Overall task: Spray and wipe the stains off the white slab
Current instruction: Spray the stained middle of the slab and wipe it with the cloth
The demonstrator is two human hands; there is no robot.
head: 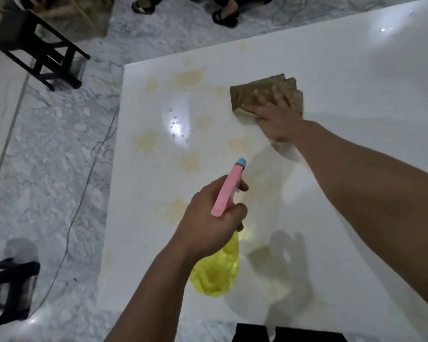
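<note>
Yellow spray bottle (216, 270) hangs nearest the camera, above the slab's near-left part, held by the left hand (211, 218). Its fingers are curled tight round the neck under the pink trigger head (229, 191), one finger hooked at the trigger, and the blue nozzle (241, 163) points toward the far-left corner. Whether the trigger is squeezed right now cannot be told; no mist shows.

White slab (356, 77) fills most of the view, with its left edge and far-left corner over a marbled floor (47, 169). Pale yellowish stains (188, 79) are scattered across its left half, from near the far edge down toward the near-left part, and a few droplets (174, 123) sit by a bright glare patch around the middle of that stained area.

Right hand (274, 114) lies flat on a folded brown cloth (252, 95) toward the slab's middle, fingers straight and slightly spread, pressing it down rather than gripping it. The cloth sits just right of the stains, not on them.

By my reading, the spraying step is in hand: wetting has only begun, most marks look dry, and wiping has not reached them. Next, the nozzle should sweep over the remaining stains, then the cloth must slide left toward the far-left corner and rub across each mark under firm, flat pressure
</note>
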